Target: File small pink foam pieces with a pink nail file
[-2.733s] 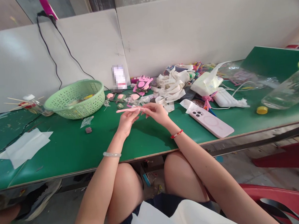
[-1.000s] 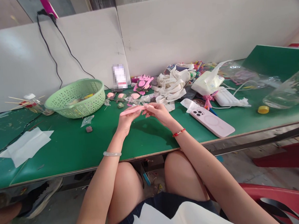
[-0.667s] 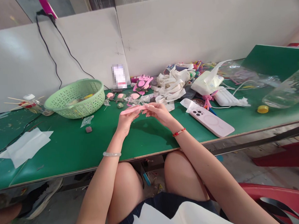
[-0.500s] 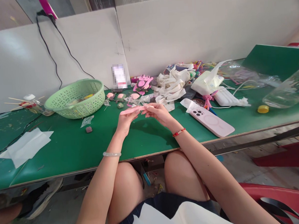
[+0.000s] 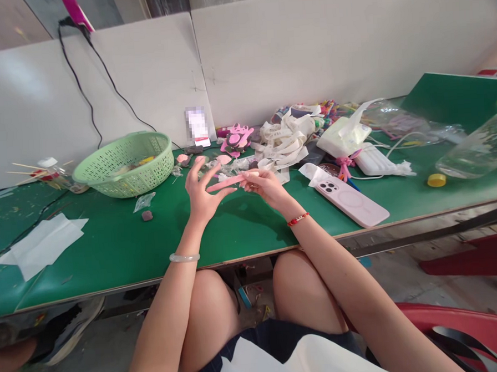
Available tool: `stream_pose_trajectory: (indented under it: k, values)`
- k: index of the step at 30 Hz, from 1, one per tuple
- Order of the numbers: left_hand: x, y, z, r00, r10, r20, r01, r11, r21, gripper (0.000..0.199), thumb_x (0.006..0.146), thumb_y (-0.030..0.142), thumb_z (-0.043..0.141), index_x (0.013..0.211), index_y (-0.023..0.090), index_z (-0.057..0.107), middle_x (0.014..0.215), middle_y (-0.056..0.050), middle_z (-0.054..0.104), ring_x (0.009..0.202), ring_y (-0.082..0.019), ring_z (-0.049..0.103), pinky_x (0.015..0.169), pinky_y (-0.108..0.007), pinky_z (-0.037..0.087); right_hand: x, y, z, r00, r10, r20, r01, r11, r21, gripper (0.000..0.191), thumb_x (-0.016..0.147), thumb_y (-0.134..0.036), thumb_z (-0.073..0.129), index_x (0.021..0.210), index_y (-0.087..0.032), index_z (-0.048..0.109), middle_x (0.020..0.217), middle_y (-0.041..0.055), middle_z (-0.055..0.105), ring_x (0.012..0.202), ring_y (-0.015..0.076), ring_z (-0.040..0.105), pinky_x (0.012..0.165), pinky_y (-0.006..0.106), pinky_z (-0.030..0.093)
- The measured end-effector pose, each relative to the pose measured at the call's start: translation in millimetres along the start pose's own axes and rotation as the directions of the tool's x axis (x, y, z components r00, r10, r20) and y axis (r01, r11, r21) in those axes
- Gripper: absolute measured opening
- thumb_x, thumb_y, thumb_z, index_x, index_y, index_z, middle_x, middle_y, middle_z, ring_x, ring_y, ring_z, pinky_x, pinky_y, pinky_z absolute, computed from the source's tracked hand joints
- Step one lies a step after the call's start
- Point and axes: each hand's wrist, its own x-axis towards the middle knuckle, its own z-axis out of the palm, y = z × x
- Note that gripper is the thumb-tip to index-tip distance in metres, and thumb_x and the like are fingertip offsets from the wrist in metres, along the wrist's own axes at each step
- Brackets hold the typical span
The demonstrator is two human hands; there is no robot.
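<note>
A flat pink strip [image 5: 225, 182] is held above the green tabletop, pinched at its right end by my right hand [image 5: 267, 188]. My left hand [image 5: 203, 196] is spread around the strip's left end, with fingers raised and the thumb stretched out below it. Whether the left palm touches the strip I cannot tell. Behind my hands lie several pink and grey lumps [image 5: 223, 160], partly hidden by my left fingers, and a pink cut-out piece [image 5: 238, 139].
A green basket [image 5: 124, 166] stands at left, beside white paper sheets [image 5: 47, 243]. White ribbons [image 5: 285, 137] are heaped at the back. On the right are a pink phone [image 5: 353, 202], a tissue pack [image 5: 343, 136], a yellow cap [image 5: 436, 180] and a large clear bottle [image 5: 475, 146].
My left hand has let go of the strip's left end and opened, its fingers lifting up and apart. The right hand keeps its pinch in nearly the same place.
</note>
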Motion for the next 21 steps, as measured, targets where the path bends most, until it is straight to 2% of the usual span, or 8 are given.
stream_pose_trajectory:
  k: [3, 6, 11, 16, 21]
  values:
    - [0, -3, 3.5, 0.994, 0.076, 0.074, -0.081, 0.994, 0.069, 0.034, 0.067, 0.04, 0.085, 0.098, 0.031, 0.078, 0.14, -0.006, 0.055, 0.139, -0.035, 0.039, 0.12, -0.048, 0.019, -1, 1, 2, 0.998, 0.043, 0.04, -0.043, 0.999, 0.001, 0.038, 0.062, -0.049, 0.085, 0.076, -0.017, 0.071, 0.07, 0.0005, 0.068, 0.062, 0.0095, 0.058, 0.06, 0.023, 0.048]
    - [-1, -6, 6.5, 0.991, 0.078, 0.113, -0.087, 0.993, 0.077, 0.02, 0.074, 0.041, 0.079, 0.092, 0.031, 0.079, 0.133, -0.006, 0.061, 0.132, -0.033, 0.046, 0.117, -0.048, 0.023, -1, 3, 3, 0.995, 0.087, 0.053, -0.088, 0.996, 0.018, 0.036, 0.06, -0.046, 0.086, 0.077, -0.017, 0.072, 0.071, -0.0004, 0.066, 0.063, 0.0091, 0.058, 0.06, 0.023, 0.048]
    - [-3, -7, 6.2, 0.989, 0.101, 0.106, -0.114, 0.985, 0.129, 0.015, 0.076, 0.038, 0.079, 0.088, 0.029, 0.079, 0.127, -0.008, 0.066, 0.126, -0.032, 0.052, 0.115, -0.048, 0.026, 1, 7, 5, 0.993, 0.119, 0.016, -0.119, 0.992, 0.033, 0.038, 0.055, -0.044, 0.088, 0.076, -0.017, 0.073, 0.068, -0.0019, 0.062, 0.062, 0.0081, 0.054, 0.059, 0.022, 0.045]
    - [-4, -3, 7.3, 0.97, 0.197, 0.146, -0.232, 0.927, 0.295, 0.027, 0.077, 0.033, 0.078, 0.104, 0.032, 0.076, 0.126, -0.005, 0.067, 0.125, -0.029, 0.055, 0.116, -0.05, 0.025, 2, 9, 5, 0.991, 0.134, 0.001, -0.134, 0.989, 0.055, 0.039, 0.053, -0.045, 0.089, 0.073, -0.017, 0.072, 0.067, -0.0019, 0.061, 0.063, 0.0082, 0.053, 0.059, 0.022, 0.044]
    - [-5, -3, 9.7, 0.958, 0.244, 0.15, -0.283, 0.884, 0.373, 0.015, 0.085, 0.027, 0.071, 0.098, 0.03, 0.076, 0.12, -0.004, 0.07, 0.119, -0.025, 0.059, 0.115, -0.049, 0.029, 2, 10, 5, 0.99, 0.14, 0.009, -0.14, 0.99, 0.009, 0.037, 0.053, -0.042, 0.09, 0.076, -0.017, 0.074, 0.07, -0.0009, 0.062, 0.066, 0.0092, 0.053, 0.061, 0.023, 0.043]
